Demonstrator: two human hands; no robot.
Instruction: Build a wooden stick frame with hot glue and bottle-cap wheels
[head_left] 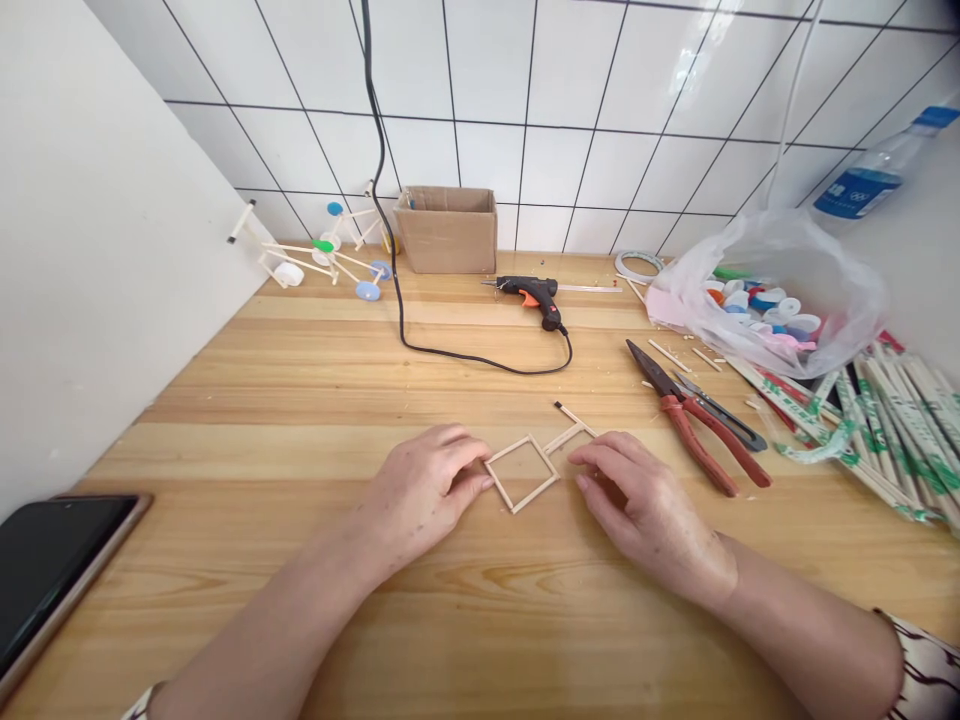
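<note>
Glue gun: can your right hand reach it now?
Probably yes: the right hand could likely pass over the thin wooden stick and black cord lying before the glue gun; nothing tall blocks it.

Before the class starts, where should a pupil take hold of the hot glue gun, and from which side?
Take the hot glue gun by its black grip from the near side: it lies flat, nozzle left, grip angled toward you.

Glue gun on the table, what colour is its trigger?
Orange! The glue gun has an orange trigger and a black body. It shows best in the head view.
</note>
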